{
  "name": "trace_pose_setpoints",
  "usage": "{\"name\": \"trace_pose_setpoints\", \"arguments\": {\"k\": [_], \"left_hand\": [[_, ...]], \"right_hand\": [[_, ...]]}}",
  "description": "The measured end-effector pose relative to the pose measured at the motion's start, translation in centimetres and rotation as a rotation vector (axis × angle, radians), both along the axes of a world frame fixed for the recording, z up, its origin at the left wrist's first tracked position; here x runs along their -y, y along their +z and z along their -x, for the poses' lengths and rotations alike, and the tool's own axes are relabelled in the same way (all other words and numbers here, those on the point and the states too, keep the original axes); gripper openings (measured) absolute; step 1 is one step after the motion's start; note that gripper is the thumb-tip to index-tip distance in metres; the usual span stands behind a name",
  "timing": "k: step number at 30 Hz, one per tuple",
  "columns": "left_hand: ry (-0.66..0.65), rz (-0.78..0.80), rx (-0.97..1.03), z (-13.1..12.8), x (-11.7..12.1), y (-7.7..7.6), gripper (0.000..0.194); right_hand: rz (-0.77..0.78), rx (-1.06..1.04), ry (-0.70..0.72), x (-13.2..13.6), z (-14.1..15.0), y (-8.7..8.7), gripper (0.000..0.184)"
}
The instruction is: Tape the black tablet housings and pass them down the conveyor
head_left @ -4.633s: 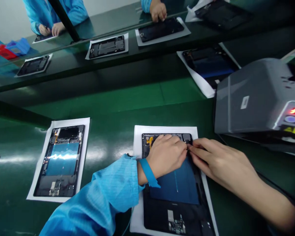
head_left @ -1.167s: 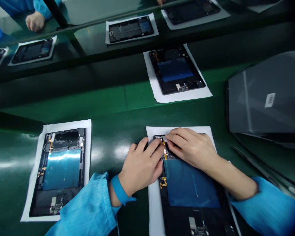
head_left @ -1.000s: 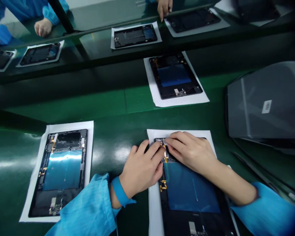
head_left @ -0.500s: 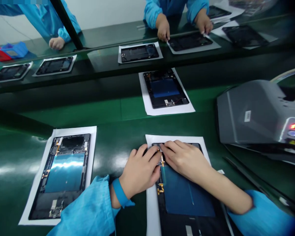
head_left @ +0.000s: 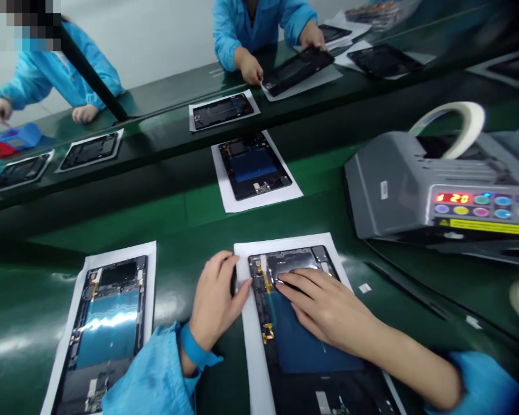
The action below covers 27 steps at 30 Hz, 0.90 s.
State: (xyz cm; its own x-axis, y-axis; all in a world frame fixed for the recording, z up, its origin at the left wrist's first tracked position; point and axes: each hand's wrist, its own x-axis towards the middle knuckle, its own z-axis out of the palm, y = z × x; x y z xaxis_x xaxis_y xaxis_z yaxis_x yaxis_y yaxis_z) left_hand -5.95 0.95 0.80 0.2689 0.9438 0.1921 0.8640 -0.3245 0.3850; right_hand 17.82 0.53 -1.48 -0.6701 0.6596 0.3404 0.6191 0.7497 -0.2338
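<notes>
Right hand (head_left: 328, 308) was nearer, fingers slightly apart atop the tablet (head_left: 305, 351), long side front-to-back; couldn't tell if left hand (head_left: 214, 302) gripped anything.

The one camera sits on the person's head and looks forward and down. It is close to the left hand (head_left: 216, 300) and the right hand (head_left: 328, 308), and sees across the green table (head_left: 181, 236) to two people (head_left: 262, 31) farther off.
</notes>
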Motion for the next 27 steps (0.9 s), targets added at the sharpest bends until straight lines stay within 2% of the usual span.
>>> {"name": "trace_pose_setpoints", "arguments": {"k": [2,5,8,10,12,16,18,19,21,23,25,27], "left_hand": [[0.037,-0.008,-0.049,0.2,-0.1,0.2,0.025],[0.018,0.004,-0.184,-0.3,0.1,0.6,0.015],[-0.012,0.067,-0.239,-1.5,0.4,1.1,0.021],[-0.002,0.116,-0.168,-2.0,0.5,1.5,0.024],[0.060,0.213,0.029,-2.1,0.6,1.9,0.024],[0.246,0.559,0.715,-2.8,1.2,2.1,0.026],[0.264,0.673,0.967,-3.6,1.5,2.2,0.029],[0.262,0.698,1.031,-3.8,1.6,2.3,0.036],[0.266,0.653,1.060,-3.5,1.6,2.8,0.050],[0.311,0.512,0.986,-1.6,1.8,4.1,0.052],[0.413,0.332,0.848,1.7,2.2,5.9,0.051],[0.595,0.248,0.736,5.9,2.7,8.2,0.056]], "right_hand": [[0.029,-0.014,-0.001,-0.3,0.1,0.3,0.033],[0.045,-0.026,0.003,-0.8,0.2,0.6,0.032],[0.047,-0.046,-0.004,-0.6,0.3,0.5,0.033],[0.050,-0.064,0.001,-0.3,0.3,0.5,0.035],[0.046,-0.089,0.011,-0.2,0.2,0.6,0.035],[0.037,-0.152,0.033,0.0,-0.1,0.9,0.034],[0.032,-0.173,0.052,0.0,-0.4,1.0,0.032],[0.020,-0.188,0.062,0.0,-0.5,1.1,0.031],[-0.028,-0.253,0.084,0.0,-0.8,1.1,0.028],[-0.093,-0.348,0.096,0.0,-1.2,1.2,0.026],[-0.140,-0.421,0.092,-0.1,-1.5,1.3,0.026],[-0.143,-0.445,0.080,-0.1,-1.6,1.4,0.025]]}}
